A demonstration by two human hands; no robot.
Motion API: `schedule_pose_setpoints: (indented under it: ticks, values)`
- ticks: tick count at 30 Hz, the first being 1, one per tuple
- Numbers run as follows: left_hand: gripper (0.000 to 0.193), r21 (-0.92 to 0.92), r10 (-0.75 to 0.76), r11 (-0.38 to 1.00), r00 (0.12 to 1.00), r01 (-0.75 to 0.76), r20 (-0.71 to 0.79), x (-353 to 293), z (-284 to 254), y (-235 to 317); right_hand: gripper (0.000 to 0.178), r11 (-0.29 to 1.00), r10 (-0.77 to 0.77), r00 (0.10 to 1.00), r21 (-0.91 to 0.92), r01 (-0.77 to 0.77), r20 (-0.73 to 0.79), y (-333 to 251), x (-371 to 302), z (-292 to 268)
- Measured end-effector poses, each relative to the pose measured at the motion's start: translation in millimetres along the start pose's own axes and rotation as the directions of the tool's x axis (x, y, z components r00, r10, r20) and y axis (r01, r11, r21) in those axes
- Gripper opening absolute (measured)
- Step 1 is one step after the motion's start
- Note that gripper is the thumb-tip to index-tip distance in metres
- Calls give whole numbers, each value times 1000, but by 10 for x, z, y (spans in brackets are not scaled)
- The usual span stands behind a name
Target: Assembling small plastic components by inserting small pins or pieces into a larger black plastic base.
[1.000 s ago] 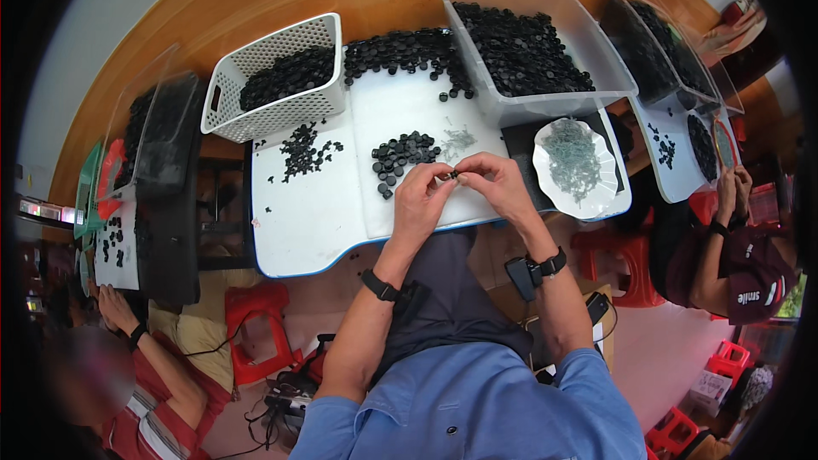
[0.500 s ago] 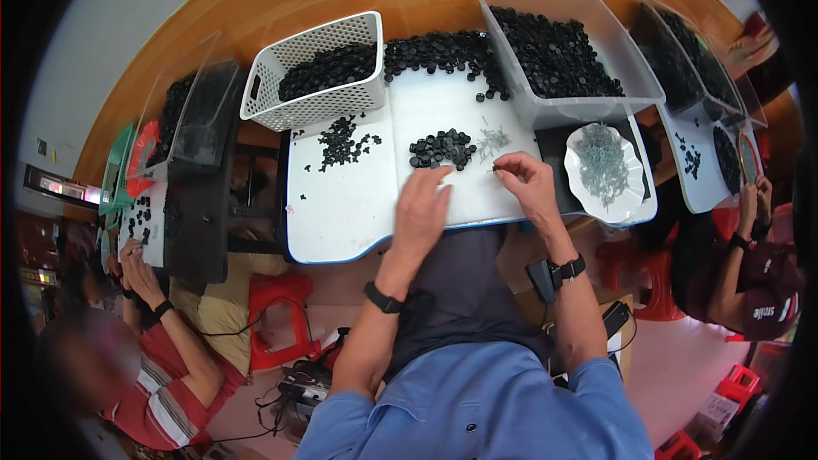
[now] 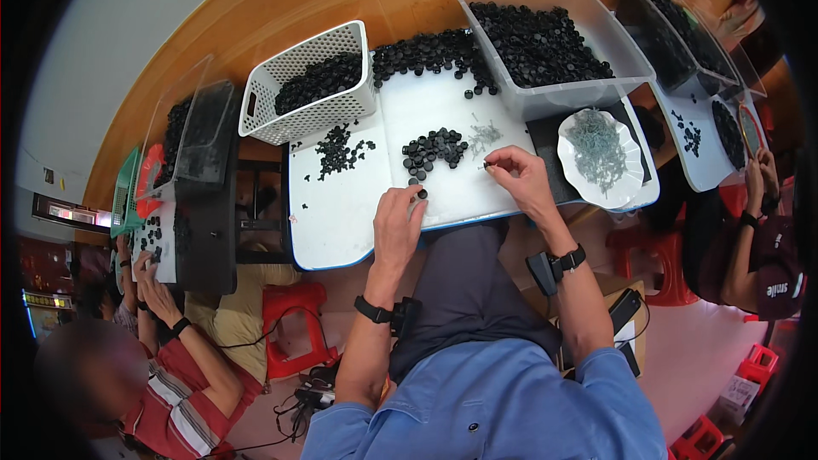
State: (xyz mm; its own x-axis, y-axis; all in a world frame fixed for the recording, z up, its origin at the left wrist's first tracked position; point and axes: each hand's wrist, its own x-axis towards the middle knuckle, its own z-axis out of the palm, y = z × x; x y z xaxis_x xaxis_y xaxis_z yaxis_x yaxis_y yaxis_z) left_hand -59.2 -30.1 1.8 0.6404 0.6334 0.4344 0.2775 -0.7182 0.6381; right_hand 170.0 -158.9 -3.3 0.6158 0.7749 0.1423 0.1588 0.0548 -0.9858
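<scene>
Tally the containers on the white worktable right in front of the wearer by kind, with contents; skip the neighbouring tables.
White perforated basket, holding black parts: 1
Translucent plastic bin, holding black round pieces: 1
White scalloped plate, holding thin grey-green pieces: 1
Total: 3

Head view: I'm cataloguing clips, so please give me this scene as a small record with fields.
Left hand: at a round black piece, grip unclear
Right hand: pinches a tiny item, too small to identify
Surface: white tabletop
Middle: pile of round black pieces
Left of pile: smaller black pieces
Right of pile: loose thin pale pieces
White scalloped plate: more thin pale pieces
Back left: white perforated basket of black pieces
Back right: clear bin of black pieces
Nearby: left co-worker, right co-worker
</scene>
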Motion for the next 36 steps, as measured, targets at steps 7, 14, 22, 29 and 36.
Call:
schedule_pose_setpoints:
  ticks: [7,14,22,29,36]
  values:
    - [25,55,-9,998,1000,9,0,29,41,-1,15,998,-23,1000,-51,23,-2,-7,4,-16]
    - [25,-219,-125,966,990,137,69,183,317,274,15,992,-94,995,-82,97,38,-81,-23,8]
    - [26,-210,-79,973,993,96,87,366,679,342,16,991,-97,995,-93,100,37,-98,-33,30]
    - [27,-261,-102,958,993,116,65,350,664,340,17,987,-74,995,-137,84,72,-75,-27,25]
    - [25,-266,-89,958,993,107,79,330,630,335,17,979,-138,989,-142,144,47,-47,-33,45]
